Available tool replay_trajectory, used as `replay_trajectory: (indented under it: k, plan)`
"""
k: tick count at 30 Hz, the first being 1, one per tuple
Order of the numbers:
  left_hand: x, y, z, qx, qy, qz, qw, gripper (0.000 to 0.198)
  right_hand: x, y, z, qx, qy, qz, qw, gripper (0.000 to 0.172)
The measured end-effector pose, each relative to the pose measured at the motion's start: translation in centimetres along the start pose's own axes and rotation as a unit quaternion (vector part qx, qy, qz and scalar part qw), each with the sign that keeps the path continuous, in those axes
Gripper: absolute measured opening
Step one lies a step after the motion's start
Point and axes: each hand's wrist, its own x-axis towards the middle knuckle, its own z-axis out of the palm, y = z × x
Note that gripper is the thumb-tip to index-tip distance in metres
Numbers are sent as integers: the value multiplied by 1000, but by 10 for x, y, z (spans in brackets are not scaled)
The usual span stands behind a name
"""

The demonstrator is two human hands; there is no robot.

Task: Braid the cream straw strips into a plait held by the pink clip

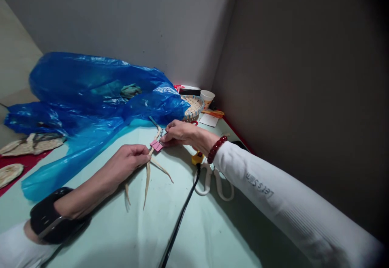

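Observation:
My left hand (126, 163) is closed on a bundle of pale straw strips (148, 179) that fan out toward me over the light green table cover (212, 227). My right hand (179, 133), with a red bead bracelet at the wrist, pinches a pink binder clip (157, 145) that sits on the strips where they cross. Both hands nearly meet at the clip. More strips run on past the clip under my right fingers.
A large blue plastic bag (91, 97) lies at the back left. A woven basket (193, 108), a paper cup (207, 97) and white-handled scissors (212, 183) sit to the right. A black cable (179, 223) runs toward me. Woven pieces (30, 144) lie far left.

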Motion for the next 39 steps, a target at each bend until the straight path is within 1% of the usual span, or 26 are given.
replay_trajectory:
  k: [4, 10, 14, 17, 19, 20, 22, 24, 25, 28, 31, 32, 35, 39]
  plan:
    - [2, -2, 0, 0, -22, -3, 1000, 31, -1, -2, 1, -48, 0, 7, 999, 12]
    - [4, -5, -1, -11, -29, -16, 999, 28, -5, -5, 2, -109, 0, -8, 994, 15]
    - [3, -4, -1, -45, -41, -40, 997, 28, -15, -8, 4, -138, -12, -44, 989, 19]
    - [1, -4, 0, -87, -54, -56, 993, 32, -27, -9, 4, -175, -5, -79, 981, 20]
    - [-1, -3, 1, -111, -60, -62, 990, 34, -38, -8, 2, -222, 19, -102, 969, 18]
    - [-2, -3, 1, -121, -63, -64, 989, 35, -44, -7, 0, -251, 41, -116, 960, 18]
    - [-5, -1, 2, -139, -67, -67, 986, 36, -58, -4, -1, -312, 95, -143, 934, 18]
    - [-7, 0, 2, -152, -72, -71, 983, 37, -73, 2, 2, -365, 133, -164, 907, 18]
    - [-8, 1, 2, -157, -74, -73, 982, 37, -80, 6, 6, -386, 139, -170, 896, 19]
    - [-8, 2, 3, -168, -76, -75, 980, 37, -99, 20, 25, -438, 126, -177, 872, 22]
    - [-7, 3, 6, -170, -71, -76, 980, 39, -108, 31, 43, -483, 124, -182, 847, 16]
    - [-6, 3, 8, -170, -69, -75, 980, 39, -109, 32, 47, -495, 128, -183, 840, 17]
    - [-6, 3, 11, -165, -57, -73, 982, 38, -111, 32, 52, -514, 150, -176, 826, 21]
    - [-7, 2, 14, -154, -48, -76, 984, 39, -113, 31, 52, -526, 164, -166, 818, 23]
